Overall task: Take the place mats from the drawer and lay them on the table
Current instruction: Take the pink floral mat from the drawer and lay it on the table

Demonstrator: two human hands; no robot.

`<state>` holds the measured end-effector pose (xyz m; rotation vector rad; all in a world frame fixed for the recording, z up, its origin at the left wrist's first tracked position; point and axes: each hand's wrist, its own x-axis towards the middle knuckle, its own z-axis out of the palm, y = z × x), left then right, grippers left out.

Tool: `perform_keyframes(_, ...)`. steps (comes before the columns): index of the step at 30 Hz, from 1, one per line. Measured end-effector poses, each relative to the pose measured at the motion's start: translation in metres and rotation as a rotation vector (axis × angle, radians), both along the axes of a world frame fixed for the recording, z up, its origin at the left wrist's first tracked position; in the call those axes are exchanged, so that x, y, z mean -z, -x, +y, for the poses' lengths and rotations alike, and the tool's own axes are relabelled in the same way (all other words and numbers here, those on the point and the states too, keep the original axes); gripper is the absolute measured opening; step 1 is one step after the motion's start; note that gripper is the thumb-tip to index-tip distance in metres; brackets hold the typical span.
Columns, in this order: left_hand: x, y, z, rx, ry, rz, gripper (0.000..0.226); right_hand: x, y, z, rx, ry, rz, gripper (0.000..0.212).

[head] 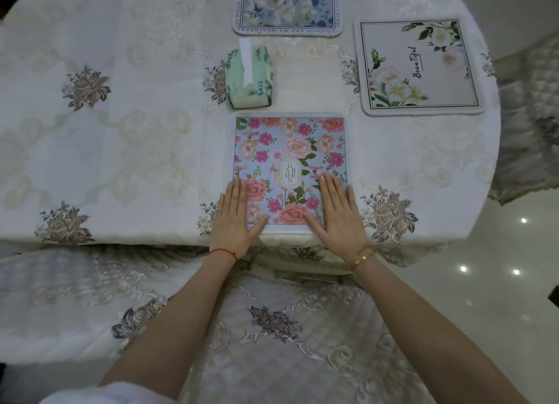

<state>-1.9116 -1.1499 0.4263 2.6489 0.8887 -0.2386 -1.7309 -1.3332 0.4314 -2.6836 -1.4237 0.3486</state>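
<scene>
**Pink mat down, both hands flattening it**

Chair seat [272,328] closest to camera, quilted cover, tucked under the table edge. Forearms reach over it.

Pink flower mat [290,164] lies at the near edge of the table [121,146], square to the person. Left hand [236,216] flat on its near left corner, right hand [338,213] flat on its near right corner. Fingers straight and together, thumbs spread, gripping nothing, just pressing.

Looks like the smoothing and aligning step. To do it well: keep palms flat, slide outward toward the edges so the tablecloth [90,191] underneath doesn't bunch, keep the near edge parallel to the table rim.

Just beyond the mat: green tissue pack [249,76], near but apart. White flower mat [419,67] further right, already laid. Blue flower mat [287,7] at the far side, partly cut off by the frame. Drawer not in view, so can't tell if more mats remain.
</scene>
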Motion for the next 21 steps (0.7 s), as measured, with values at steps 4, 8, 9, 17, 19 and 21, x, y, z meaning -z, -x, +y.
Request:
perform_keyframes(4, -0.004, 0.002, 0.004, -0.013, 0.019, 0.006, 0.093, 0.0, -0.004, -0.017, 0.05, -0.01, 0.056, 0.081)
perform_keyframes(8, -0.01, -0.008, 0.017, -0.016, 0.037, -0.058, 0.085, -0.005, -0.017, -0.002, 0.146, -0.079, 0.082, 0.077)
perform_keyframes(9, -0.012, -0.014, 0.023, 0.011, 0.037, -0.082, 0.082, -0.006, -0.024, 0.009, 0.144, -0.087, 0.079, 0.076)
perform_keyframes(17, -0.012, -0.099, 0.081, 0.104, -0.014, -0.065, 0.082, -0.006, -0.071, 0.119, 0.007, -0.11, 0.105, 0.072)
perform_keyframes(19, -0.012, -0.116, 0.094, 0.125, -0.012, -0.08, 0.079, 0.0, -0.076, 0.133, -0.009, -0.095, 0.091, 0.07)
perform_keyframes(21, -0.009, -0.127, 0.1, 0.158, -0.01, -0.091, 0.076, 0.006, -0.078, 0.138, -0.009, -0.097, 0.067, 0.07)
